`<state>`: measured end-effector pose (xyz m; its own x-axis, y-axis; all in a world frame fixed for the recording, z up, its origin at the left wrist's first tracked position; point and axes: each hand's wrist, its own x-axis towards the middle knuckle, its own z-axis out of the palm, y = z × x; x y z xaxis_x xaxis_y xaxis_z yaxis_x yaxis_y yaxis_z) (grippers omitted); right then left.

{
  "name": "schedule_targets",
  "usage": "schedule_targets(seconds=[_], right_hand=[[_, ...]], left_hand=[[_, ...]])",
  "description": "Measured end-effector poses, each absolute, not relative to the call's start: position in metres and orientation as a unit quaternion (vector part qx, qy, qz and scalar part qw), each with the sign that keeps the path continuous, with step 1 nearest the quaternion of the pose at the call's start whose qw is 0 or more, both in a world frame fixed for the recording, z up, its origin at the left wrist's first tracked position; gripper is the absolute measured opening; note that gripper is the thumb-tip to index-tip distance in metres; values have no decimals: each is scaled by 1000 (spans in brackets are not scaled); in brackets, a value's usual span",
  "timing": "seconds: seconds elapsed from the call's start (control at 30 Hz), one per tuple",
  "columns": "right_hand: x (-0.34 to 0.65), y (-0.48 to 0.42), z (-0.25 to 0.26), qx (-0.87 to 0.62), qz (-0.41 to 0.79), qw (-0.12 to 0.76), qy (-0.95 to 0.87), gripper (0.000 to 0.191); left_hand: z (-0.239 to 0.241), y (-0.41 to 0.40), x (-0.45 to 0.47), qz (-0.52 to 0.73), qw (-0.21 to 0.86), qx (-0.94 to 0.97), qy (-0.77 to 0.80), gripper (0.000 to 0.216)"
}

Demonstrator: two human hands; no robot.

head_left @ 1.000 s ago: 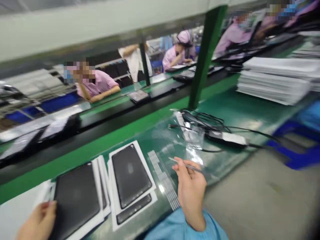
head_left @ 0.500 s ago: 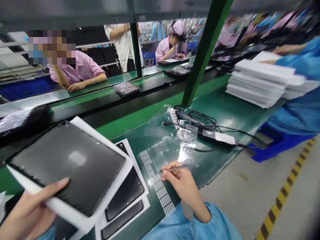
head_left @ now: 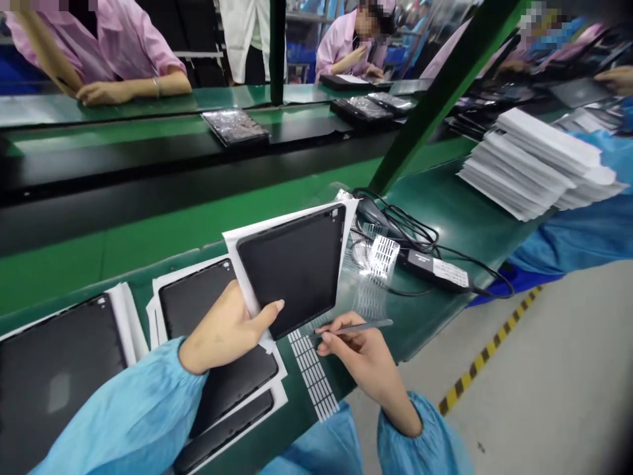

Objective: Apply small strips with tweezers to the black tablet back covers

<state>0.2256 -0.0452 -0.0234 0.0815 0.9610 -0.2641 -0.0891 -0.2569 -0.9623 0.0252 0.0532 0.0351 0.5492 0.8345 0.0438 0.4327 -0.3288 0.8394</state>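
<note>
My left hand (head_left: 237,330) is closed on the lower left edge of a black tablet shell (head_left: 297,264) backed by a white sheet (head_left: 253,290), thumb over its front. The shell is tilted up above the bench. A grey pair of tweezers (head_left: 368,326) is pinched in my right hand (head_left: 353,346), just below the shell's lower right corner. Under the tweezers' tip lies a strip of small silvery labels (head_left: 314,379), partly hidden by the shell. Other black shells (head_left: 242,382) on white sheets lie below my left hand, and one more black shell (head_left: 49,389) is at the far left.
A black cable with a dark box (head_left: 430,267) and clear label sheets (head_left: 373,284) lie to the right. Farther right stands a stack of white sheets (head_left: 534,165) beside a co-worker's blue sleeve (head_left: 583,224). A green post (head_left: 445,92) slants over the bench. Persons in pink sit opposite.
The shell that my left hand held is now down at the far left. My left hand has moved right and grips another shell. My right hand still holds the tweezers by the labels.
</note>
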Motion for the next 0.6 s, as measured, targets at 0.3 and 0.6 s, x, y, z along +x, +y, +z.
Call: schedule_targets(seconds=[0.3,0.6], right_hand=[[228,-43,-18,-567,551,458,-406,16],[226,-45,-22,-581,552,473,-366,20]], left_hand=[[30,56,25,262,407,770,415,34],[29,47,26,225,341,787,462,21]])
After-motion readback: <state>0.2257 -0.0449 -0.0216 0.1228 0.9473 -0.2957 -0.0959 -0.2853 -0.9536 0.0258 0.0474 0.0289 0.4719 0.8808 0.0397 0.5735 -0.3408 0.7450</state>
